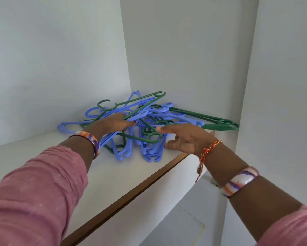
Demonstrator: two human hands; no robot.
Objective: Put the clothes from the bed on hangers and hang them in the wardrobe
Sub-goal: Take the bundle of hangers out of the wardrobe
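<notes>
White shelf (42, 157), tangled hangers (149, 118), left hand (113, 124) gripping

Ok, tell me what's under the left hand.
The left hand grips into a tangled heap of blue and green hangers on the white shelf. Blue bars run out beneath its wrist; what its fingers cover cannot be seen.

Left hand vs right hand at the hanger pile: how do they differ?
The left hand grips hangers in the hanger pile; the right hand is open, fingers spread beside the pile. The left hand is over the shelf; the right hand is at its front edge. The right wrist alone wears a red thread. Both arms wear striped bangles.
</notes>
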